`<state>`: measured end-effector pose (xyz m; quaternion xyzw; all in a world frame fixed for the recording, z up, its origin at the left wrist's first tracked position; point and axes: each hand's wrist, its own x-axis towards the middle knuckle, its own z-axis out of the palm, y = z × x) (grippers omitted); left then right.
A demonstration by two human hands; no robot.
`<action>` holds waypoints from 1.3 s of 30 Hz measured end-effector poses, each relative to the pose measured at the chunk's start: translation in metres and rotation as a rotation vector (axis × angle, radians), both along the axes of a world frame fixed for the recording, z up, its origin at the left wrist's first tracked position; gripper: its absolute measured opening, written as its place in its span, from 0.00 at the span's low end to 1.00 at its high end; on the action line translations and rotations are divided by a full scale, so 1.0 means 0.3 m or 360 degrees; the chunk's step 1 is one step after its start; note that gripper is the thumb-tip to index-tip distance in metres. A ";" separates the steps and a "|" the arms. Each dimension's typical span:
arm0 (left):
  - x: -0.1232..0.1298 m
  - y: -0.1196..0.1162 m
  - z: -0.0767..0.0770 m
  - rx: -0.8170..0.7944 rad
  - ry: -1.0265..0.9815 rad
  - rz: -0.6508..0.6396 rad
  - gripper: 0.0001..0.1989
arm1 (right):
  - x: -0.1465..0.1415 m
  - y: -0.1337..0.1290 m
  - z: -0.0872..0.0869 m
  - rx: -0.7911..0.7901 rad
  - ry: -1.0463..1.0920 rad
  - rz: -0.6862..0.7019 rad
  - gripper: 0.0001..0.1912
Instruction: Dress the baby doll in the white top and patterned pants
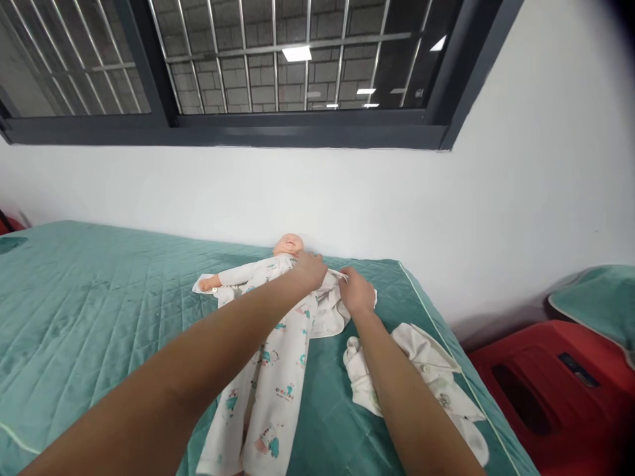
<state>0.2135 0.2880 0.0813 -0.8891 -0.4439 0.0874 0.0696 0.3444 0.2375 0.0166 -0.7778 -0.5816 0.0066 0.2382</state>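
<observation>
A baby doll [289,244] lies face up on a green quilted bed cover, head toward the wall. It wears a white printed baby outfit [285,370] with long legs. Under and beside its upper body spreads a white baby top [330,317]. One bare doll hand [210,283] lies out to the left on white cloth. My left hand [310,270] is closed at the doll's shoulder, and what its fingers hold is hidden. Just right of it, my right hand [357,292] pinches the edge of the white top. The doll's other arm is out of sight.
Crumpled white baby clothes [426,370] lie near the right edge of the green bed cover [124,297], partly behind my right forearm. A red plastic stool [560,390] with green cloth [600,297] stands beyond that edge. A white wall [223,192] and barred window [297,66] rise behind.
</observation>
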 end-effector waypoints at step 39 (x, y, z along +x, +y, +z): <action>0.017 0.031 -0.070 0.0121 -0.0072 -0.0195 0.14 | 0.034 0.019 -0.046 -0.0096 0.0456 -0.0029 0.19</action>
